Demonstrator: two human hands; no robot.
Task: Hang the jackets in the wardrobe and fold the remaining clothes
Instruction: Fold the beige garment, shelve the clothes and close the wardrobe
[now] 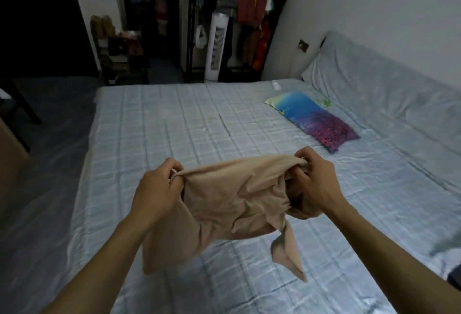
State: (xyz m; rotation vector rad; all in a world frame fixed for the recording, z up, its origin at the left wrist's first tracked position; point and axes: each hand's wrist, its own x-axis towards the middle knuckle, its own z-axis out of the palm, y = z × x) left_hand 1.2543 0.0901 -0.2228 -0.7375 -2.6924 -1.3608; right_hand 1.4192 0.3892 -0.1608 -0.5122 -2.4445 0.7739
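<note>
Both forearms reach in from the near edge. Left hand [156, 184] pinches one top corner of a beige garment [224, 204], right hand [315, 179] bunches the opposite corner w/ extra cloth gathered in its fist. Garment hangs in the air betw. them, above the bed [162, 119], not touching it. Looks thin, light, floppy, prob. slightly slippery; best held at corners or hem, then laid flat to fold. Plain tan, creased, one strip dangling low. Farther off: a colourful pillow [313, 120], then a clothes rack [252, 21] by the wall.
</note>
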